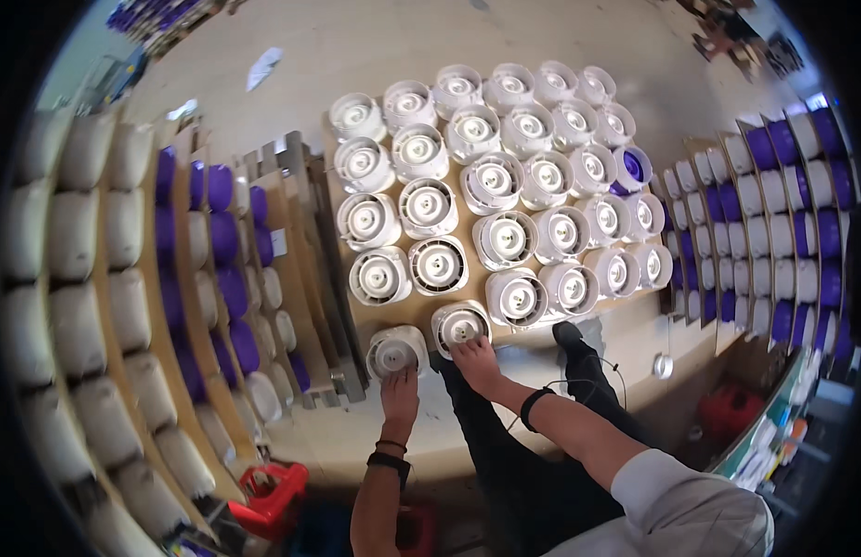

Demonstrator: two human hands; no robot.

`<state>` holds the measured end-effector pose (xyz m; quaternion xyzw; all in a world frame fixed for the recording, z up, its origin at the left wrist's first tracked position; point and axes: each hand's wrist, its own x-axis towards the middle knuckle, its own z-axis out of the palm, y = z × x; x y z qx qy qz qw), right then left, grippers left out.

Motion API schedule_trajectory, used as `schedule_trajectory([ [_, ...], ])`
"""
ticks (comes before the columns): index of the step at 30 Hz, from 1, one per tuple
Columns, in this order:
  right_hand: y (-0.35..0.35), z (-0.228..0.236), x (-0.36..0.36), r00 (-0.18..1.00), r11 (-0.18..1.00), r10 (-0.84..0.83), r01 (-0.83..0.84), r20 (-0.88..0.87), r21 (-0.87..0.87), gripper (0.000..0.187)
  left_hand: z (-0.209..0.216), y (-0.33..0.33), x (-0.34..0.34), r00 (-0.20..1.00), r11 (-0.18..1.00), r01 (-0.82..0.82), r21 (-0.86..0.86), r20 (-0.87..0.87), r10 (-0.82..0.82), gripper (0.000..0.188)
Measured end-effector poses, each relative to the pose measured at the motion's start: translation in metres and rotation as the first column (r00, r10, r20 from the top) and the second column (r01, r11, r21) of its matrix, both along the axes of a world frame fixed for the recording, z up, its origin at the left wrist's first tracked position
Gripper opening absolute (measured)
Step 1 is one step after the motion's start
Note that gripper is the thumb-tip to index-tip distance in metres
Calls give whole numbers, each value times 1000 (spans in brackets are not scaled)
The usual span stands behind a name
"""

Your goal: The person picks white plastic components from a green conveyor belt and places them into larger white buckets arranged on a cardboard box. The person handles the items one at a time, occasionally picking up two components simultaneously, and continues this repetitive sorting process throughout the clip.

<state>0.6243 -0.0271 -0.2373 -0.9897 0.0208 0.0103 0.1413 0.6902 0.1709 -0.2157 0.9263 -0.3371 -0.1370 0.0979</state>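
Observation:
My left hand [400, 397] grips the near rim of a white round plastic housing [390, 345], which is held at the near left, off the corner of the board. Beside it, my right hand [477, 365] has its fingers closed over the near edge of another white housing [461, 323] with a ringed, slotted inside. Both thumbs are hard to make out. Rows of similar white housings [508, 239] stand open side up on the brown board [468, 260] beyond my hands. A single purple-lined housing [632, 167] is among them on the right.
Tall stacks of white and purple housings between cardboard sheets rise at the left [105, 325] and the right [769, 223]. A red plastic object [271, 497] lies at lower left. A cable [579, 382] runs by my legs. A cluttered green-edged bench [765, 436] stands at lower right.

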Motion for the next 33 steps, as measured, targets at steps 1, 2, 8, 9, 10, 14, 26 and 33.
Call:
schedule_trajectory([
  [1,1,-3,7,1000,999,12,-12,-5,-49,20,-14,2,15,998,997,64,-40,21,-63,26],
  [2,4,-4,13,999,999,12,-13,-32,-42,20,-26,5,25,994,993,104,-56,18,-103,26],
  [8,5,-16,34,996,995,-80,77,-39,-58,13,-55,-13,58,980,978,198,-72,-15,-199,22],
  [9,9,-16,35,991,995,-87,82,-101,-57,14,-54,-12,60,977,972,213,-96,-2,-215,19],
  [10,11,-16,36,990,994,-93,85,-107,-72,15,-52,-13,62,977,975,210,-75,-16,-211,17],
  [14,16,-11,35,983,992,-113,103,-148,-79,21,-39,-12,59,982,984,179,-11,-65,-180,17],
  [26,-26,105,-13,925,929,-265,320,-271,184,41,68,-36,32,964,993,-66,-100,-263,38,45],
  [33,-118,158,-211,552,289,-745,774,-375,564,33,122,-95,-16,811,927,201,318,-585,25,54],
])
